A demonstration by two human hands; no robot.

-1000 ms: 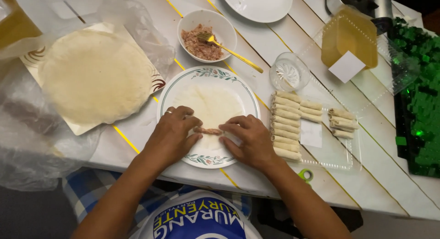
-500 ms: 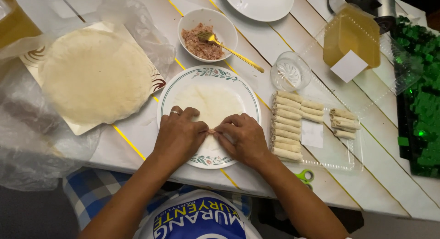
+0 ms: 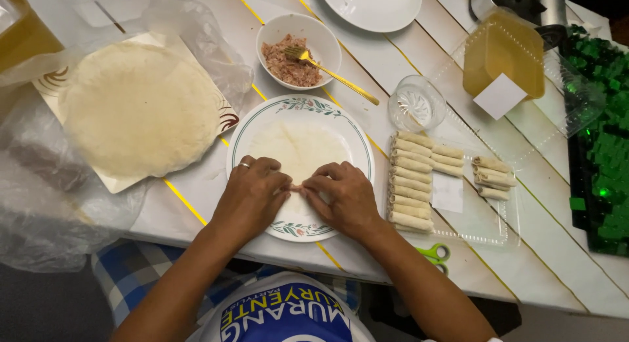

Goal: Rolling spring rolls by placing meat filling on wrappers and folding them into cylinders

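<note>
Both forearms angle in from below and meet at centre. The left hand (image 3: 252, 191) and right hand (image 3: 341, 194) lie palms down, knuckles up, fingers (image 3: 283, 180) curled inward, fingertips apparently almost touching.

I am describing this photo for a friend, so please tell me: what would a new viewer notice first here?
First, the left hand and right hand pressed together over a thin wrapper on the flowered plate at centre. Right of them, a clear tray holds rows of finished rolls. At upper left lies a stack of round wrappers.
</note>
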